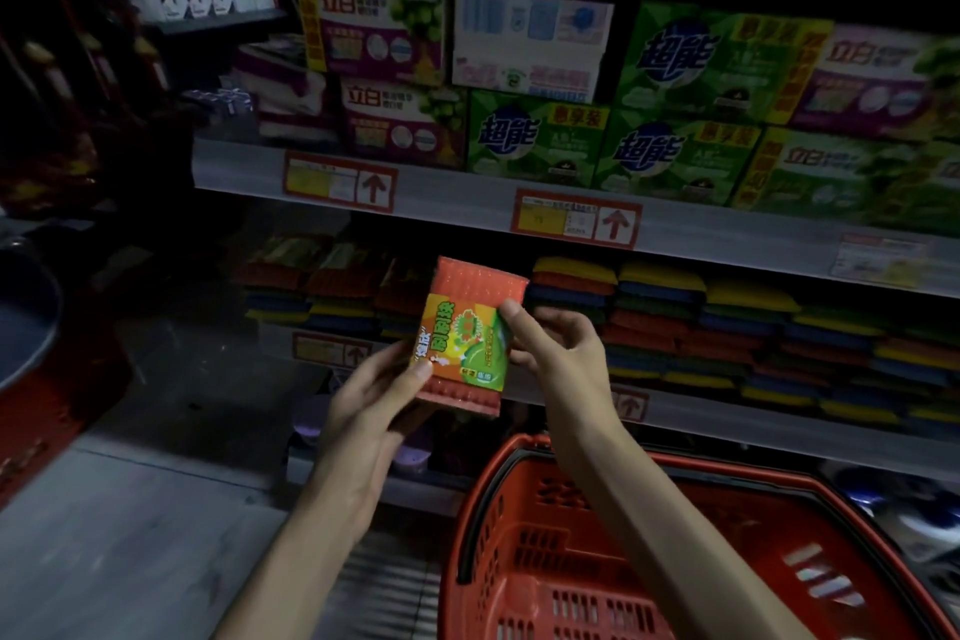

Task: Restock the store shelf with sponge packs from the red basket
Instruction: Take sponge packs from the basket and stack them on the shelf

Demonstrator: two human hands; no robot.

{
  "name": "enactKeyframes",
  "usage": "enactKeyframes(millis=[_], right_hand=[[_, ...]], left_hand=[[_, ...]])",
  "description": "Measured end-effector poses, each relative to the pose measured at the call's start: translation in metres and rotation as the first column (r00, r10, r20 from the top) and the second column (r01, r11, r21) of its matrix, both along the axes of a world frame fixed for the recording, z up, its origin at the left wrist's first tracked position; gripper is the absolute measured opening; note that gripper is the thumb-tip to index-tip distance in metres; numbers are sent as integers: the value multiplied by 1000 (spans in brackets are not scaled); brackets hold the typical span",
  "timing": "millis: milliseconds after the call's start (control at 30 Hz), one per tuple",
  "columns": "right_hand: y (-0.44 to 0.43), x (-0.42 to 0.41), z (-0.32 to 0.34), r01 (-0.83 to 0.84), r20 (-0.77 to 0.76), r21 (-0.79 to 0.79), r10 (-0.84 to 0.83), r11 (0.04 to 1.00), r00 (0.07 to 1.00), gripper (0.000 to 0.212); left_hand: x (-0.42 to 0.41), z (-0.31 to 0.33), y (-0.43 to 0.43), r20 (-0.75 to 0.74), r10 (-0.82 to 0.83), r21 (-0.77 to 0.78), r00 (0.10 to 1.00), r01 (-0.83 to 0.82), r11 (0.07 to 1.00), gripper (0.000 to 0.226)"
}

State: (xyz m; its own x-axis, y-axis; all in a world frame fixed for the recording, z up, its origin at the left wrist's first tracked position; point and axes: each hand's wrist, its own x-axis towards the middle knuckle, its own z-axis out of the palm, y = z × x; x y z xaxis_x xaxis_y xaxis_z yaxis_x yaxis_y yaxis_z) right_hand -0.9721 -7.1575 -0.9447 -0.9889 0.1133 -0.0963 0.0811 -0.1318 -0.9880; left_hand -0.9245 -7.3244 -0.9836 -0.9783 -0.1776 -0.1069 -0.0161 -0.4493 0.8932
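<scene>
We hold one sponge pack (pixel 470 335) upright in front of the shelf (pixel 727 239), above the basket (pixel 519 509). Our left hand (pixel 374 395) grips its lower left edge, thumb on the label; our right hand (pixel 558 343) pinches its right edge with thumb and fingertips. Behind it, stacked sponges (pixel 727 333) fill the shelf row, with detergent boxes (pixel 540 135) on the level above.

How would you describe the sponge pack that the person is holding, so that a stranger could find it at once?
Look in front of the lower shelf, above the red basket. The sponge pack is held upright between the left hand and right hand. Unlike the stacked sponges behind, it is orange-red with a green and yellow label.
</scene>
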Motion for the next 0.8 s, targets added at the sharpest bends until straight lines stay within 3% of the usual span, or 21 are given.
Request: enactKeyframes(millis=[167,233,367,467,800], right_hand=[[-2,6,-9,-63,-36,3,63,998,997,19],[-3,13,-12,-83,-56,74,88,994,995,15],[-4,27,-18,-134,-92,89,142,987,986,24],[-5,33,-20,-145,-136,103,159,984,978,38],[-6,31,-16,-130,-155,84,141,988,978,62]], left_hand=[[-10,-4,0,12,117,14,993,-117,993,47],[-15,-4,1,23,162,42,987,-163,986,37],[-22,-1,5,19,204,81,979,-204,976,24],[-25,4,9,-12,234,75,972,-233,970,31],[-31,-1,26,-110,253,-104,961,-265,959,20]])
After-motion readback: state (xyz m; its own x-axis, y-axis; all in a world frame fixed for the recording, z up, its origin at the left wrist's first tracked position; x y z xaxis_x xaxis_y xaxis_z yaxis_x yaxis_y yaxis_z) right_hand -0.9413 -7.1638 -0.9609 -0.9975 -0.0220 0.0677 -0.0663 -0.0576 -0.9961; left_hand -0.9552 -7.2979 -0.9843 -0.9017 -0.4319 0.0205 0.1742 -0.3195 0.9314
